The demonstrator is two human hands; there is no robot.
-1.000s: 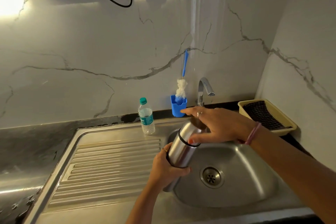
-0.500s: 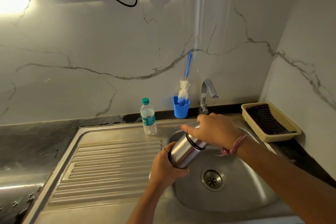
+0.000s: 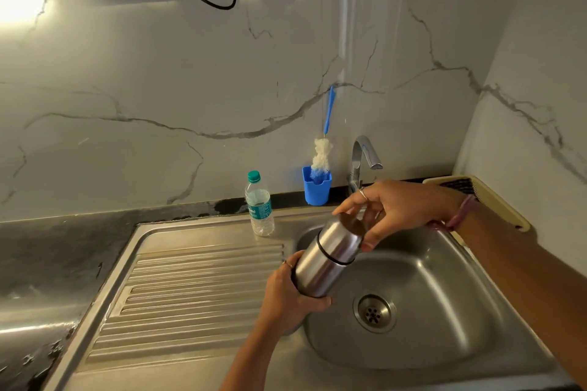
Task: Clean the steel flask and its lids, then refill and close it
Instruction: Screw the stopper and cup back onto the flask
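Over the sink (image 3: 444, 355) basin, you hold one steel flask (image 3: 327, 255) tilted, top pointing far and right. Your left hand (image 3: 290, 295) has its grip wrapped round the flask's lower body; your right hand (image 3: 395, 208) has fingers curled on the cap end. One water bottle (image 3: 259, 205) stands far left, label unreadable. One brush (image 3: 322, 149) stands in one blue cup (image 3: 316, 189) beside the tap (image 3: 363, 155); one tray (image 3: 482, 197) sits far right.

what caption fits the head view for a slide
Left hand holds steel flask over sink, right hand at its lid.
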